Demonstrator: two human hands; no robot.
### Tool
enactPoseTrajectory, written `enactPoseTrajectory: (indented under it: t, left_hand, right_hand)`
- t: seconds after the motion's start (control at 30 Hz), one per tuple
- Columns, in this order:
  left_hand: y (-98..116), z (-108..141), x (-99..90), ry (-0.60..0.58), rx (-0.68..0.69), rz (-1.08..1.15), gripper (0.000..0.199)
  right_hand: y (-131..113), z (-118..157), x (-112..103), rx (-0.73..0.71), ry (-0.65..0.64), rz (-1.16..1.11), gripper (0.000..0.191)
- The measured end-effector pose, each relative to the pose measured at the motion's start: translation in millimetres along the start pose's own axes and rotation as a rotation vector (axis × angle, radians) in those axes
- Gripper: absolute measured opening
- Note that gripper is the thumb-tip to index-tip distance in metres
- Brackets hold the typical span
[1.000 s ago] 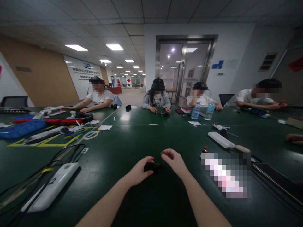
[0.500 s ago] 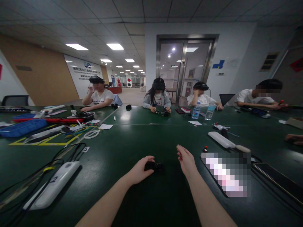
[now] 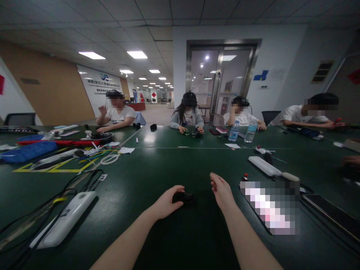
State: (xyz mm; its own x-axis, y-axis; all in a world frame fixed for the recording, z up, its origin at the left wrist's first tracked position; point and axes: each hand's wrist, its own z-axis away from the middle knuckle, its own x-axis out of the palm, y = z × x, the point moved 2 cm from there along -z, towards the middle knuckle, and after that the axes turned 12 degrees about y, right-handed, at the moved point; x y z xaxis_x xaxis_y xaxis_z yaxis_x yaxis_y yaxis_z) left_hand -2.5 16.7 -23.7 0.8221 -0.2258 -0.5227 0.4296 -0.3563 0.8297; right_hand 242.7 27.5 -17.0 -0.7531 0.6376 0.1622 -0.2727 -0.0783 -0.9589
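My left hand (image 3: 168, 202) rests on the green table (image 3: 157, 168), its thumb and fingers round the left end of a small black object (image 3: 188, 197). The right end of that object shows past my fingertips; the rest is hidden. To the right, my right hand (image 3: 221, 189) is raised a little over the table, thumb and forefinger pinched together at a tiny thing that is too small to make out.
A white power strip (image 3: 67, 217) with black cables lies left. Right are a lit, blurred-out screen (image 3: 267, 208), a dark phone (image 3: 332, 213) and a white bar (image 3: 264, 166). Two bottles (image 3: 234, 131) stand further back. Several people sit across the table.
The view has shifted very slightly. My hands hold the same pose. Across the table at the left, a person's raised hand has moved away from the head.
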Motion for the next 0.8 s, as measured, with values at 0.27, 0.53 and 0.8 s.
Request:
enactPoseTrajectory:
  t: [0.27,0.53,0.8]
  left_hand:
    - [4.7,1.1,-2.0,-0.01,-0.029,-0.007,0.053]
    - [6.3,1.2,-2.3,-0.009,-0.024,-0.016,0.053]
    - [6.3,1.0,-2.0,-0.005,-0.015,-0.016,0.052]
  right_hand:
    - [3.7,-4.6,-0.7,-0.001,-0.018,-0.006,0.043]
    - [6.8,-8.0,-0.9,-0.049,-0.044,0.063,0.042]
    - [9.2,-10.3,-2.4,-0.015,0.0,0.035,0.044]
